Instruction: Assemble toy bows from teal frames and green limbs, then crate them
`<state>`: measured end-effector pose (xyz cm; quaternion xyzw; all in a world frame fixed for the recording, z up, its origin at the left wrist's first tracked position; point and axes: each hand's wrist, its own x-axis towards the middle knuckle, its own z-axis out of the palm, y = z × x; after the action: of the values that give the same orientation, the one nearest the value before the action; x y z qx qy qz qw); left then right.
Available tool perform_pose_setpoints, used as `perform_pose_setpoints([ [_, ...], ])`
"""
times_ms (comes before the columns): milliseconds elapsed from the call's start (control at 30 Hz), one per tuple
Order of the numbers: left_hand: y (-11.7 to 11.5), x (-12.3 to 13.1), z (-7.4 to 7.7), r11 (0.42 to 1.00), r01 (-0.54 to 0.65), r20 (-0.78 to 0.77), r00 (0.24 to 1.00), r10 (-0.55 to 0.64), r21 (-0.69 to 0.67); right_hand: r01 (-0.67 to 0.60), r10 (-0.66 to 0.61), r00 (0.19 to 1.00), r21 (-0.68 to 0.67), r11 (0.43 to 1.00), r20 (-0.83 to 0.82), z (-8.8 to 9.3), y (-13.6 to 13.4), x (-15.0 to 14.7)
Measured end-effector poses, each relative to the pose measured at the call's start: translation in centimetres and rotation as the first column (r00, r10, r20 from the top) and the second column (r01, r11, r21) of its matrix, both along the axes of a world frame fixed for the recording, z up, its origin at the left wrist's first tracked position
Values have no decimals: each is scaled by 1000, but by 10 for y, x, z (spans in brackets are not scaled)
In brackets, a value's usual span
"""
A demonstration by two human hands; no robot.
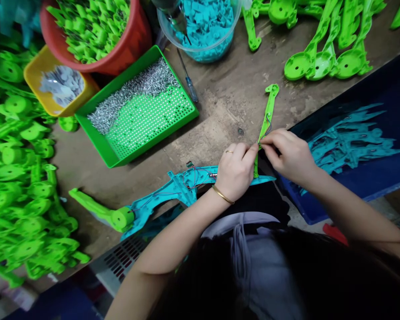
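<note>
A long blue plastic shell (pixel 166 191) lies along the table's front edge, with thin wires and a small circuit board (pixel 190 164) on it. At its left end sits a green round-ended arm piece (pixel 120 218). A slim green plastic arm (pixel 269 109) stands out from the shell's right part, a dark wire beside it. My left hand (pixel 235 169) is closed over the shell's right part, its fingertips pinching the slim green arm. The fingertips of my right hand (pixel 286 153) are pinched at the same spot, by the wire; the exact thing between them is too small to make out.
A green basket (pixel 153 138) of small screws stands left of centre, a screwdriver (pixel 188 78) beside it. Behind are a red tub (pixel 116 62), a yellow box (pixel 33 75) and a clear tub (pixel 216 51) of blue parts. Green parts (pixel 26 200) pile left; a dark blue crate (pixel 363 186) is right.
</note>
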<state>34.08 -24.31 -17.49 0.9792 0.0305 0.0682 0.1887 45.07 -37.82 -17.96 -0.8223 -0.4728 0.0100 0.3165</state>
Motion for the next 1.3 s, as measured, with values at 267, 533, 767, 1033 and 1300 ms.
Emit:
perform_pose_setpoints([
  [267, 5, 1, 0, 994, 13, -29, 999, -16, -113, -56, 48, 997, -121, 991, -66, 8, 3, 5],
  [533, 5, 1, -1, 996, -15, -22, 1000, 13, -83, 36, -9, 994, -259, 965, 105, -3, -14, -23],
  [767, 2, 1, 4, 999, -1, 5, 1000, 1, -44, 105, -108, 979, -25, 994, -175, -14, -27, -24],
  [1033, 3, 4, 11, 995, 71, -63, 996, -67, 69, 195, -195, 981, 75, 978, -2, -7, -15, 13],
  [1300, 6, 14, 20, 998, 54, -119, 992, -52, 14, 38, -46, 986, 52, 998, 163, -14, -5, 36],
])
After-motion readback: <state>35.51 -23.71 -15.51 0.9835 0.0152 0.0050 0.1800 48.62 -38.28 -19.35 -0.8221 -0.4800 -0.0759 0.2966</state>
